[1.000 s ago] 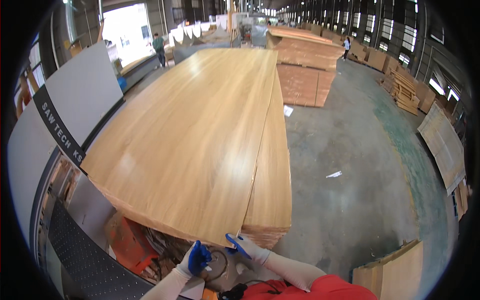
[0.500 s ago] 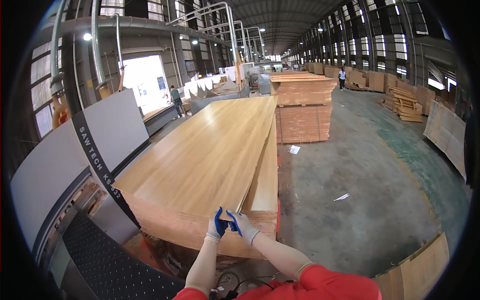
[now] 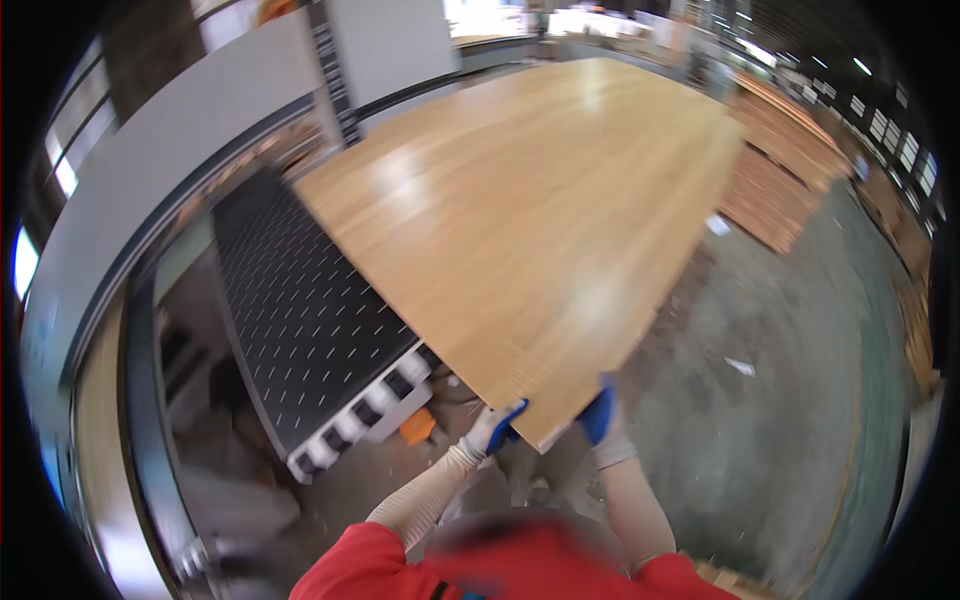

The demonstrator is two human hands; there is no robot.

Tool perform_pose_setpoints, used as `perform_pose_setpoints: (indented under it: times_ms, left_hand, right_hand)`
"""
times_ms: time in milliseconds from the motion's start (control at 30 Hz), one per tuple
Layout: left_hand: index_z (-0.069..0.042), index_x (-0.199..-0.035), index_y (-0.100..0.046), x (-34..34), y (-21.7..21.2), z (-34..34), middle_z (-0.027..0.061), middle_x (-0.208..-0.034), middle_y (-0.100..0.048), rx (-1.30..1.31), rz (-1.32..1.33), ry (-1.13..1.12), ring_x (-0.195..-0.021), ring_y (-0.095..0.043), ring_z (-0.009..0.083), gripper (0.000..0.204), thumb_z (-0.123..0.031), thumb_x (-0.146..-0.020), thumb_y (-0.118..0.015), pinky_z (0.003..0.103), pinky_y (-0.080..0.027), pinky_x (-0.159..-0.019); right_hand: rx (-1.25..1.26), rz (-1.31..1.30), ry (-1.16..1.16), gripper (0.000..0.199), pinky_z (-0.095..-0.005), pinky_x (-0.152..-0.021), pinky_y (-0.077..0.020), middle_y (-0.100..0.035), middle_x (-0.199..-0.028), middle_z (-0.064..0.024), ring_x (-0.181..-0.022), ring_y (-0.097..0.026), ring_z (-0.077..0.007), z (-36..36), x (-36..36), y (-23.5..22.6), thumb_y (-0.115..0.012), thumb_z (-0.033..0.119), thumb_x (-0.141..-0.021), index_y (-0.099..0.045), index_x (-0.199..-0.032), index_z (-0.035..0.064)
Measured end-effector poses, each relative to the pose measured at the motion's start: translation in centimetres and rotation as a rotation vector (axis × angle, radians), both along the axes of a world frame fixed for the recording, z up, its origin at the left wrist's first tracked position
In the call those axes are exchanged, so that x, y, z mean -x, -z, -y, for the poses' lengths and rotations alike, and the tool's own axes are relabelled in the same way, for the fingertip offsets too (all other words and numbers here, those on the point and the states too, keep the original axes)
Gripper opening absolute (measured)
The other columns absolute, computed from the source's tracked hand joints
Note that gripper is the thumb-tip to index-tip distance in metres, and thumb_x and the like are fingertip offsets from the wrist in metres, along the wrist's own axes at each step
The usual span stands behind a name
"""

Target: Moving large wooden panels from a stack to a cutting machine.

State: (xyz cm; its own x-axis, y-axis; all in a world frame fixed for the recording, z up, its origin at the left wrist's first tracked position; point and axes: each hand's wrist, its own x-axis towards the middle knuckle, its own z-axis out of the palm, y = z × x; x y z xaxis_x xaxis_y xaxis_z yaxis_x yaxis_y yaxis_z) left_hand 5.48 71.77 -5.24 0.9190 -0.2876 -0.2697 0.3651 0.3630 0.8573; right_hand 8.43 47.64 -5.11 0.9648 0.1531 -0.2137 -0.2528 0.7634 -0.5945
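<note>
Grasping board (image 3: pixel 530 240) edge — left hand (image 3: pixel 494 428), partly hidden | right hand (image 3: pixel 602 418) blurred — grip unclear

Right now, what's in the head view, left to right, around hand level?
Black table, left hand, board's near corner, right hand, white paper scrap.

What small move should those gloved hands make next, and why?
Perhaps steady the wooden board before shifting it: the left hand and right hand are on either side of its near corner, while the rest stretches far beyond them.
</note>
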Motion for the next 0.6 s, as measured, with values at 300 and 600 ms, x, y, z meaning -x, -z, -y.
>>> perform_pose_setpoints:
  times_ms: [300,600]
  left_hand:
    - [-0.005,-0.111,-0.073,30.6,-1.4,-14.6,-0.0069,-0.085,-0.065,0.146,0.069,-0.299,-0.065,-0.048,0.0017,0.036,-0.037,-0.094,-0.070,0.021,-0.036,-0.054]
    - [0.004,-0.103,-0.072,59.4,-0.6,-31.3,-0.0006,-0.087,-0.069,0.089,0.097,-0.528,-0.077,-0.059,0.0065,0.041,-0.036,-0.094,-0.070,0.028,-0.049,-0.073]
  right_hand:
    - [0.204,0.185,-0.068,0.066,-0.0452,-0.121,-0.0265,-0.041,-0.158,-0.0119,-0.145,-0.038,-0.0292,9.8,2.2,-5.8,-0.034,0.050,-0.107,-0.038,-0.154,0.0046]
    - [0.800,0.111,0.184,0.065,-0.0427,-0.117,-0.0329,-0.045,-0.154,-0.0187,-0.141,-0.043,-0.0263,-3.8,20.3,-0.5,-0.052,0.045,-0.103,-0.039,-0.154,0.0064]
